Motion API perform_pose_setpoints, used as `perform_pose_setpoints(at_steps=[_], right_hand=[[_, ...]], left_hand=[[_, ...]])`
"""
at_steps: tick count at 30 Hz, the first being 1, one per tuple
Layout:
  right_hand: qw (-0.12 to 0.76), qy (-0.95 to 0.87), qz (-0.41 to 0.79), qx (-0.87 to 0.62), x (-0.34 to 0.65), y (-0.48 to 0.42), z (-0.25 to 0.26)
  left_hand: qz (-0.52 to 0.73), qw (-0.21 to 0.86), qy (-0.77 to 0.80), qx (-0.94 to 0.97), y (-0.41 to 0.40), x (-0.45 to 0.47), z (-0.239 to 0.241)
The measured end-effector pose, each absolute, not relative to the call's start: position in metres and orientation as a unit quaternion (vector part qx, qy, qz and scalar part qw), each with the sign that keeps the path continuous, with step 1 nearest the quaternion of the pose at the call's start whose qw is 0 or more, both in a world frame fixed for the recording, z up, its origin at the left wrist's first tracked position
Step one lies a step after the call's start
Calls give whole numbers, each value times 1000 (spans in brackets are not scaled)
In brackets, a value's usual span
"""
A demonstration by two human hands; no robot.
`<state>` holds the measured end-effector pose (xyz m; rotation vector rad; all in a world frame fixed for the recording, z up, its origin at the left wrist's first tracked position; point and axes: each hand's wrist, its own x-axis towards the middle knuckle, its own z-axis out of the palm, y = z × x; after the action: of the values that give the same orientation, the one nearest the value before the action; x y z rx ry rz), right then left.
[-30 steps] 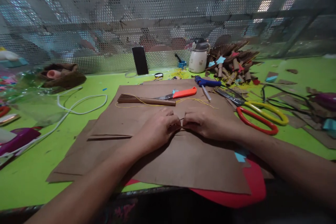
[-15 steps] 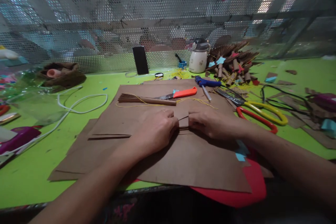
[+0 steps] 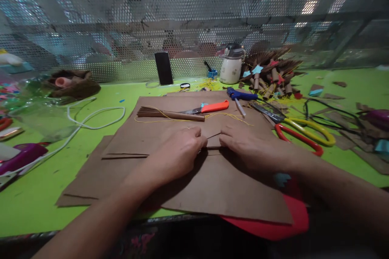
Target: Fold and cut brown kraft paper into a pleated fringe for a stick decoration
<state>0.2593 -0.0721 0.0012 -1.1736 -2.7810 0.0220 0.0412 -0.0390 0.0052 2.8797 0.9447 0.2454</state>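
Note:
My left hand (image 3: 184,147) is closed in a pinch on a narrow folded strip of brown paper (image 3: 214,143), over the stacked brown sheets (image 3: 197,188). At the strip's other end, my right hand (image 3: 244,143) grips with bent fingers, less tightly curled; its thumb is hidden. Just beyond them lies a pleated brown paper bundle (image 3: 170,114) with yellow string (image 3: 152,121). An orange-handled utility knife (image 3: 214,107) rests against it. To its right is a blue glue gun (image 3: 241,95) with a glue stick in front.
Large scissors (image 3: 299,129) with red and yellow handles lie right of my right hand. Behind stand a white bottle (image 3: 231,68), a phone (image 3: 163,68) and a heap of paper rolls (image 3: 273,77). A white cable (image 3: 100,119) loops at left. The table's front edge (image 3: 170,219) is near.
My right hand's fingers have loosened and spread slightly along the strip, and its wrist has turned flatter. My left hand keeps its pinch. The view has shifted a little.

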Motion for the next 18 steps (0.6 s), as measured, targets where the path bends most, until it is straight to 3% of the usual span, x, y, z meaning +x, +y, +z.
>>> perform_pose_setpoints(at_steps=[6, 11, 18], right_hand=[[43, -918, -51, -390, 255, -77, -2], [59, -907, -25, -417, 257, -76, 4], [142, -898, 47, -413, 262, -61, 9]], left_hand=[[80, 42, 306, 948, -41, 41, 5], [95, 71, 326, 938, -39, 41, 10], [142, 380, 347, 846, -33, 38, 23]])
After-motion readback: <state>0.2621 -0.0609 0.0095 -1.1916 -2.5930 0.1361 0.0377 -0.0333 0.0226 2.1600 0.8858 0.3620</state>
